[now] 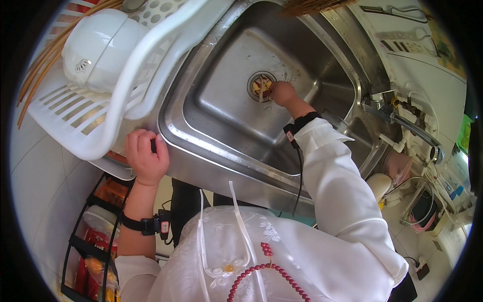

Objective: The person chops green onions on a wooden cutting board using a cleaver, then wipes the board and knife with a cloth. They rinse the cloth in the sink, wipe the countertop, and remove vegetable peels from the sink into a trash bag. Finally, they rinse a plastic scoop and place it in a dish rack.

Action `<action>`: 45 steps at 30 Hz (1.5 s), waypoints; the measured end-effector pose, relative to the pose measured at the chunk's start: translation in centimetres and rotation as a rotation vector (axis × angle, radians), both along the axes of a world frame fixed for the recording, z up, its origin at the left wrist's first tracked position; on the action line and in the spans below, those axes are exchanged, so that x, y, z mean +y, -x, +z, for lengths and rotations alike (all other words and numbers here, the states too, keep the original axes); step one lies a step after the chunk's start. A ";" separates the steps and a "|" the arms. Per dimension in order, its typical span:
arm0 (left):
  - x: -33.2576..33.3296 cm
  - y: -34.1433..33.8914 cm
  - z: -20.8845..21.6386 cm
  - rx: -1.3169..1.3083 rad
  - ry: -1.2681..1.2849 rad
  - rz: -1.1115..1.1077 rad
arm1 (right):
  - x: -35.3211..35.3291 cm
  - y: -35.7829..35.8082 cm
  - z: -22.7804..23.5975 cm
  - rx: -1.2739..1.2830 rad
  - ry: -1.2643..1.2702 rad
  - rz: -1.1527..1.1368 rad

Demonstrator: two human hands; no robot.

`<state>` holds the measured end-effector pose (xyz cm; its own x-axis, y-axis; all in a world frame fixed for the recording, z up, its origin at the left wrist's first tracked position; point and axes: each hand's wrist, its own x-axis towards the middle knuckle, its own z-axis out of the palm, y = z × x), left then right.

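Observation:
In the steel sink point(221, 108) on the right, my right hand point(284, 93) is down at the drain strainer point(250, 89). Yellowish and brown food scraps point(260, 86) lie in the strainer. The fingers of this hand are curled together at the scraps' right edge, and their tips are hidden. My left hand point(146, 157) rests by the counter's front edge, left of the sink, with its fingers bent closed. Something small and dark shows between its thumb and forefinger; its kind cannot be made out.
A white dish rack point(118, 121) with white bowls point(103, 50) stands left of the sink. A faucet point(402, 121) reaches in from the right. Below my left arm is a black-framed shelf point(95, 246) with packages. A straw brush point(317, 6) hangs at the top.

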<state>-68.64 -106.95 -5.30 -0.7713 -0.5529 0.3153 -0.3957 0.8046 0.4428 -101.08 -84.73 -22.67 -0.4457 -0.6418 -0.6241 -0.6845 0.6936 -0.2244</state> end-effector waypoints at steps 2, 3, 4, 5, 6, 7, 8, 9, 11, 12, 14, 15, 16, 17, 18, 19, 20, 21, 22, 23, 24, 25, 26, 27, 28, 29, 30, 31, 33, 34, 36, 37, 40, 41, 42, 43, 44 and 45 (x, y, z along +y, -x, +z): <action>0.0 0.1 0.0 0.001 0.012 -0.005 | 0.2 -0.4 -0.8 -0.054 0.001 -0.029; 0.0 0.1 0.0 -0.002 0.014 -0.001 | 0.1 -0.6 -1.2 -0.026 0.093 -0.015; 0.0 0.0 0.0 0.003 0.020 -0.002 | 0.0 -0.7 -1.5 0.016 0.101 -0.015; 0.0 0.0 -0.1 0.004 0.024 -0.005 | -0.2 -0.8 -1.8 0.004 0.087 -0.007; 0.0 0.0 0.0 -0.002 0.019 -0.005 | -0.2 -0.6 -2.0 0.059 0.103 0.025; 0.0 0.0 0.0 0.002 0.026 -0.012 | -0.3 -0.4 -2.0 0.062 0.098 0.065; 0.0 0.0 0.0 0.000 0.024 -0.014 | -0.3 -0.2 -2.0 0.077 0.077 0.097; -0.1 0.0 0.0 0.001 0.022 -0.014 | -0.2 0.1 -1.9 0.070 0.026 0.090; 0.0 0.0 0.1 -0.012 0.020 -0.008 | 0.1 0.3 -1.5 0.138 -0.065 0.060; 0.0 0.0 0.1 -0.020 0.007 0.000 | 0.3 0.2 -1.5 0.043 -0.177 0.223; 0.0 0.1 0.1 -0.008 0.015 -0.004 | 0.5 0.0 -1.4 -0.051 -0.329 0.544; 0.0 0.1 0.0 0.000 0.018 -0.001 | 0.6 -0.2 -1.5 -0.019 -0.229 0.453; 0.1 0.1 0.0 0.004 0.018 -0.004 | 0.6 -0.2 -1.5 -0.012 -0.145 0.375; 0.1 0.1 0.0 0.005 0.019 -0.005 | 0.5 -0.4 -1.6 -0.035 -0.107 0.302; 0.1 0.1 0.1 -0.005 0.011 -0.001 | 0.4 -0.4 -1.6 -0.009 -0.025 0.265; 0.1 0.1 0.1 -0.002 0.016 -0.005 | 0.2 -0.4 -1.6 -0.011 0.008 0.227; 0.1 0.0 0.1 -0.006 0.013 -0.006 | 0.0 -0.4 -1.5 0.011 0.027 0.167; 0.1 0.0 0.1 -0.007 0.011 -0.007 | -0.2 -0.3 -1.5 -0.008 -0.020 0.163; 0.1 0.0 0.1 -0.010 0.013 -0.008 | -0.3 -0.4 -1.5 -0.004 -0.082 0.142; 0.1 0.0 0.1 -0.012 0.015 -0.006 | -0.5 -0.4 -1.5 0.031 -0.122 0.120; 0.1 0.1 0.0 -0.022 0.004 0.006 | -0.6 -0.7 -1.7 0.007 -0.142 0.048; 0.1 0.1 0.0 -0.008 0.019 -0.001 | -0.8 -1.1 -1.9 0.014 -0.140 -0.025; 0.1 0.1 0.0 -0.004 0.021 0.002 | -0.9 -1.4 -2.2 -0.014 -0.136 -0.087; 0.1 0.2 0.0 -0.005 0.016 0.013 | -1.0 -1.7 -2.5 0.038 -0.138 -0.140; 0.1 0.3 0.1 0.009 0.022 0.011 | -1.2 -2.1 -2.9 0.053 -0.137 -0.182; 0.1 0.3 0.1 0.016 0.021 0.015 | -1.4 -2.3 -3.3 0.053 -0.171 -0.228; 0.1 0.3 0.2 0.020 0.015 0.013 | -1.5 -2.3 -3.4 0.076 -0.135 -0.161; 0.1 0.2 0.2 0.009 0.021 0.016 | -1.6 -2.2 -3.3 0.086 -0.135 -0.097; 0.1 0.1 0.2 -0.005 0.008 0.021 | -1.6 -1.8 -2.2 -0.046 -0.151 -0.166; 0.1 0.0 0.1 0.000 -0.007 0.023 | -1.6 -1.1 -0.9 -0.190 -0.162 -0.294; 0.1 -0.2 -0.1 0.049 0.007 0.016 | -1.5 -0.9 2.8 -0.356 -0.081 -0.478; 0.1 -0.2 -0.3 0.049 -0.012 0.029 | -1.6 -1.3 5.1 -0.380 0.008 -0.529; 0.1 -0.3 -0.4 0.117 0.006 0.030 | -3.0 -4.5 13.4 -0.342 0.362 -0.350; 0.1 -0.4 -0.3 0.150 -0.048 0.044 | -3.8 -6.2 16.3 -0.372 0.528 -0.254; 0.0 -0.5 -0.1 0.197 -0.071 0.042 | -5.0 -8.3 18.8 -0.310 0.517 -0.264; 0.0 -0.7 0.1 0.274 -0.117 0.034 | -6.0 -10.3 21.5 -0.268 0.591 -0.173; 0.0 -1.3 0.3 0.352 -0.204 0.030 | -7.0 -12.6 23.8 -0.268 0.665 -0.130; 0.0 -2.0 0.5 0.421 -0.288 0.069 | -8.2 -14.7 25.6 -0.297 0.735 -0.067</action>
